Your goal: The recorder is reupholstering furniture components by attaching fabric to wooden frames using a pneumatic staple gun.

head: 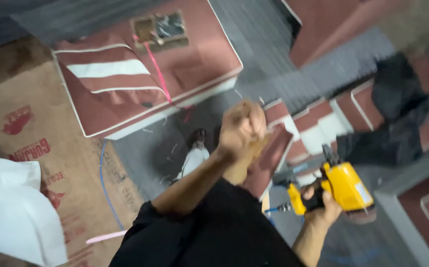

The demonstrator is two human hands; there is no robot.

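One camera only, worn on the person's head, tilted steeply down and close over both hands [274, 163], taking in the grey floor [269, 44] and maroon cushions [145, 69] below; the view is motion-blurred

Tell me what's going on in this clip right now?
A person stands among maroon cushions with white trim. The right hand holds a yellow nail gun, grip closed on its handle. The left hand is clenched on a wooden stick beside a small maroon cushion. A big cushion lies behind on the grey floor.
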